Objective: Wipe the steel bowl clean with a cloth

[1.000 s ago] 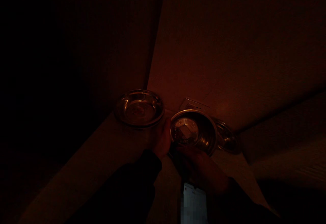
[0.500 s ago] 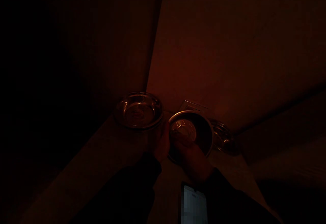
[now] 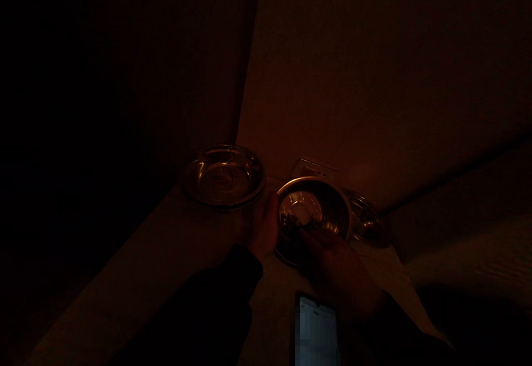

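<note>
The scene is very dark. A deep metal bowl point(image 3: 338, 205) stands tilted toward me on the counter. My left hand point(image 3: 265, 227) is closed against its left side, steadying it. Over the bowl's near side is my right hand point(image 3: 338, 260), its fingers curled together and reaching inside. Whatever those fingers hold, if anything, is lost in shadow. A pale patch, perhaps a reflection, shows on the bowl's shiny bottom.
A wide shallow metal dish point(image 3: 224, 202) rests at the left by the wall corner. Another metal dish point(image 3: 368, 222) lies behind the bowl to the right. A lit phone point(image 3: 318, 333) is at the near edge. Behind the bowl is a wall socket point(image 3: 316, 168).
My right hand has moved from the bowl's left inner wall to the right and nearer me, uncovering more of the bottom. My left hand stays at the bowl's side.
</note>
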A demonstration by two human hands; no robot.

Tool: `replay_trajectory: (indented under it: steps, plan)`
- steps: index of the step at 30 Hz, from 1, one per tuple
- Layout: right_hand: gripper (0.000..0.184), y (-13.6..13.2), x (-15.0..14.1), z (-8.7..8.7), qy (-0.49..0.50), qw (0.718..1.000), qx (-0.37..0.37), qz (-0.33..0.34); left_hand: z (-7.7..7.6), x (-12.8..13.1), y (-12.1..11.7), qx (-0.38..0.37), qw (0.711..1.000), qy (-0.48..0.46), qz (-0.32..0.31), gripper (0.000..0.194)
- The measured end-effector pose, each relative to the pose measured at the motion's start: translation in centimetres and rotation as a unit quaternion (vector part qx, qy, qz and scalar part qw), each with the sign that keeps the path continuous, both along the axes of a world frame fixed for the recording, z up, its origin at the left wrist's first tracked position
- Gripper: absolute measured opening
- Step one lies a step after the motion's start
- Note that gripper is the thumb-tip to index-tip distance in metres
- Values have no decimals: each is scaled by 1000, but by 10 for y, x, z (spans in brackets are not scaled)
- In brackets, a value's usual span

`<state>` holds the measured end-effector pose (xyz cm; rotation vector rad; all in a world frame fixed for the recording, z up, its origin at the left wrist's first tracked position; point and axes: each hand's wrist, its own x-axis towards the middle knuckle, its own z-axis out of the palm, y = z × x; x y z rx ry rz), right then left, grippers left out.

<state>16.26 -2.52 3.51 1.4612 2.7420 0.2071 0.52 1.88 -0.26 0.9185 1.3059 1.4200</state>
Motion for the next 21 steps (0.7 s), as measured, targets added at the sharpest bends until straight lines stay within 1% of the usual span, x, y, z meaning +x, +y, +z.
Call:
replay_trajectory:
  steps: [4,7,10,14,16,19,21]
  plan:
    - [53,1,-7,5,-62,997,-7,-38,1,0,0,32,999,7,17,47]
    - [54,2,-11,8,-80,996,-11,-43,3,0,-1,9,1000,-4,-3,48]
    - [55,2,-13,9,-83,996,-12,-43,4,-1,-2,-4,1000,11,-17,50]
    - [51,2,-15,10,-82,995,-22,-50,5,-1,-1,13,999,27,18,48]
    - [49,2,-15,11,-84,995,-30,-52,7,-2,-2,8,999,27,20,51]
    - [51,2,-16,13,-84,995,-35,-50,9,-2,-4,8,1000,24,-2,52]
    - [51,2,-17,14,-81,995,-37,-48,8,-2,-4,15,1000,16,-4,52]
